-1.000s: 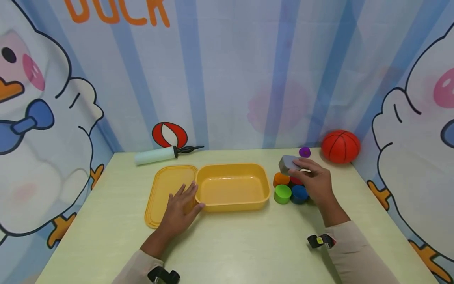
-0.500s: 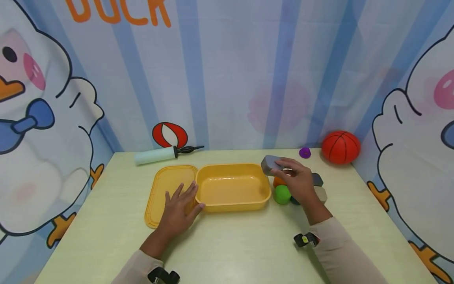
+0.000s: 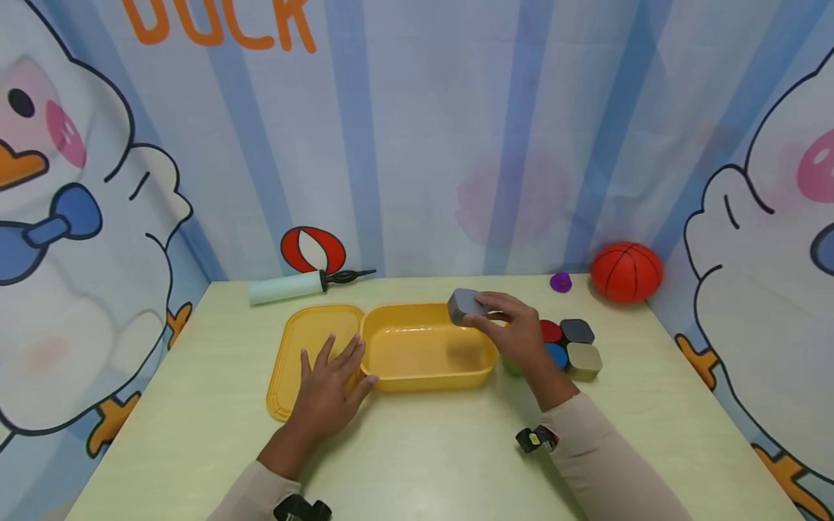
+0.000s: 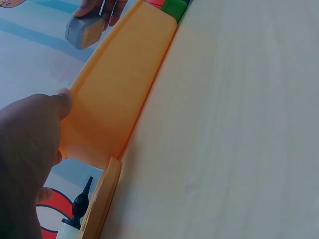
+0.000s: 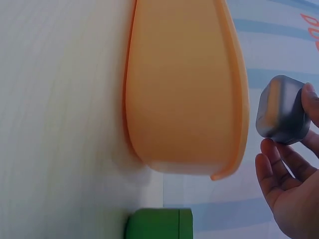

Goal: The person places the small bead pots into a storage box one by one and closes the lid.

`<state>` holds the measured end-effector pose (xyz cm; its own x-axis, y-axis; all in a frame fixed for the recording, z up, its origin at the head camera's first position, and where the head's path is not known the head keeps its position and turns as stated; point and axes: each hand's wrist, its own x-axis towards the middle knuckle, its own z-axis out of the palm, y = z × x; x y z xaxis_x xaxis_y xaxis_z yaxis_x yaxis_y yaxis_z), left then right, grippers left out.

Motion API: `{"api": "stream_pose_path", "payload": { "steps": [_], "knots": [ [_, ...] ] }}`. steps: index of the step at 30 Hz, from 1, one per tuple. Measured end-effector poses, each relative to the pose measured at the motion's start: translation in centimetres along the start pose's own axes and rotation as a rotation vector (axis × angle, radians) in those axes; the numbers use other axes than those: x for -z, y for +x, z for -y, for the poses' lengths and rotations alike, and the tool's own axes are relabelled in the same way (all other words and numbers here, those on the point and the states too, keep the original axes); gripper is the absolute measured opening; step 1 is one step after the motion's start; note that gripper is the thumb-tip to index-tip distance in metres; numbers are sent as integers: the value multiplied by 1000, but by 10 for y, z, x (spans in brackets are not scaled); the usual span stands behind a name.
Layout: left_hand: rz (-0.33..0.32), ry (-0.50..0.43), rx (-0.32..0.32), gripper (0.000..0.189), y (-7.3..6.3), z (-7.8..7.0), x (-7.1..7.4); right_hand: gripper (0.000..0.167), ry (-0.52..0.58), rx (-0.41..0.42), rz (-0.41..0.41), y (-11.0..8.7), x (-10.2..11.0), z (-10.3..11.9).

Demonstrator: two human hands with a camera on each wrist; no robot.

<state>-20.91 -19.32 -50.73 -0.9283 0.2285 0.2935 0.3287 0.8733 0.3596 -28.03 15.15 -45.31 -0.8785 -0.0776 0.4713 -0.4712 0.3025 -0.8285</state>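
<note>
My right hand pinches a grey rounded-square block between thumb and fingers, above the right part of a yellow plastic box. In the right wrist view the grey block hangs beside the box wall, apart from it. My left hand lies with fingers spread over the yellow lid at the box's left end. The left wrist view has its thumb touching the rim of the box. The box's floor looks bare, with a shadow at its right.
Right of the box sit small coloured pieces: red, blue, dark grey, beige, and a partly hidden green one. Behind stand a red ball, a purple piece and a hand pump.
My right hand has carried the grey block leftward from above the coloured pieces to over the box, uncovering the dark grey and beige pieces. The left hand stays nearly still.
</note>
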Motion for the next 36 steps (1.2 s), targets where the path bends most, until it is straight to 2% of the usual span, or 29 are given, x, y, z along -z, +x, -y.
{"api": "stream_pose_path", "payload": {
  "steps": [6,18,30,36],
  "knots": [
    [17,8,11,73,1,-1,0,49,-4,-55,34,1,-17,5],
    [-6,11,-6,73,0,0,-2,51,-61,-187,137,5,-53,8],
    [-12,-32,-18,72,-1,0,0,48,-112,-204,231,12,-81,20],
    [-11,-25,-19,71,0,1,-1,51,-177,-211,264,17,-97,15]
  ]
}}
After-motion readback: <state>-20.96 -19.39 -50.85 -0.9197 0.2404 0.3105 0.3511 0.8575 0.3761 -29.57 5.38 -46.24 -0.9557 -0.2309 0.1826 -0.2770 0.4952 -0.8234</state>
